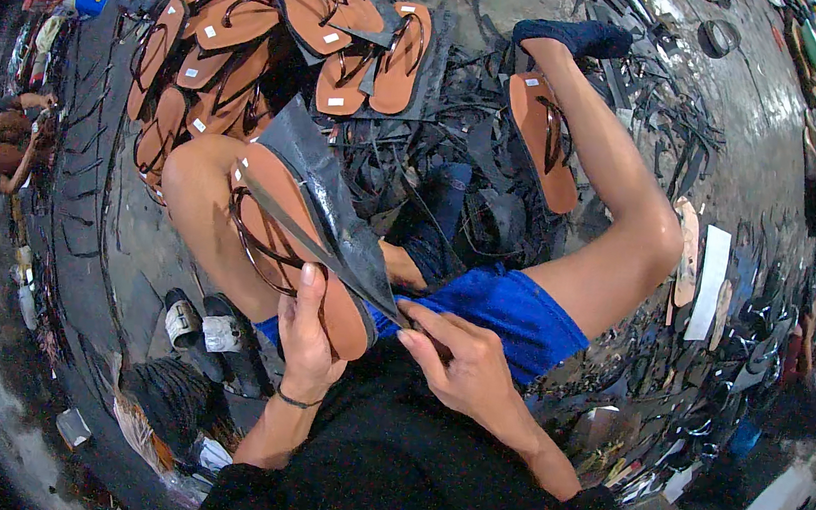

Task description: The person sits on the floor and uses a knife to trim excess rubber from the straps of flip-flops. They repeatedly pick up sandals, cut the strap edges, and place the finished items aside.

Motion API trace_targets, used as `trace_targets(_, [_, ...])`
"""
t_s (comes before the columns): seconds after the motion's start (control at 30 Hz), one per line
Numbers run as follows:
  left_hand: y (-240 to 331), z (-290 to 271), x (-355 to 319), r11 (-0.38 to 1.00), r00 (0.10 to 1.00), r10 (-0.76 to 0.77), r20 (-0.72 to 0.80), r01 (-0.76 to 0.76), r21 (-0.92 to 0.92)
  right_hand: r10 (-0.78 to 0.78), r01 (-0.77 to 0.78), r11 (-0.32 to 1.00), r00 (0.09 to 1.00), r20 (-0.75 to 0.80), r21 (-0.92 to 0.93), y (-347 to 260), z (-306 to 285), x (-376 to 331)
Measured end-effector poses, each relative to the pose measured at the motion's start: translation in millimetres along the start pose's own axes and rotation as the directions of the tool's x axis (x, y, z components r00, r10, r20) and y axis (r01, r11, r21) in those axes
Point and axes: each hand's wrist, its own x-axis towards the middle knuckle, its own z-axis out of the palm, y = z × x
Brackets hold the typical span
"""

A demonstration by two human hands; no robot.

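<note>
My left hand [311, 330] is closed round the heel end of a flip-flop [285, 203] with a brown sole and dark, shiny straps, its thumb on top. A sheet of black rubber [310, 158] juts from under the sole along its right side. Across the flip-flop runs a long, narrow, dark grey strip [313, 247]; whether it is rubber or a blade I cannot tell. Its lower end lies in the pinched fingers of my right hand [456, 361], close to the rubber's near corner. What else those fingers hold is hidden.
Brown flip-flops [300, 6] lie heaped at the far left. One more flip-flop [544, 145] rests by my right leg. Black rubber scraps [492, 224] litter the floor between my legs. Dark slippers [223, 330] lie left of me, and a white strip [709, 282] at the right.
</note>
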Motion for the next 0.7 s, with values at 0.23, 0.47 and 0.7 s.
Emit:
trace_targets(0.23, [7,-8,-1,0.996,0.997,-0.065,-0.037,0.067,0.058,-0.17,0.17,0.985,0.978,-0.124,-0.015,21,36,37])
trace_targets(0.47, [15,-7,-7,0.99,0.988,-0.137,-0.069,0.134,-0.053,-0.131,0.126,0.982,0.991,0.028,0.141,0,28,83])
trace_targets(0.7, [7,-40,-17,0.981,0.98,-0.188,0.057,0.185,0.059,-0.182,0.191,0.978,0.978,-0.105,0.088,20,63,166])
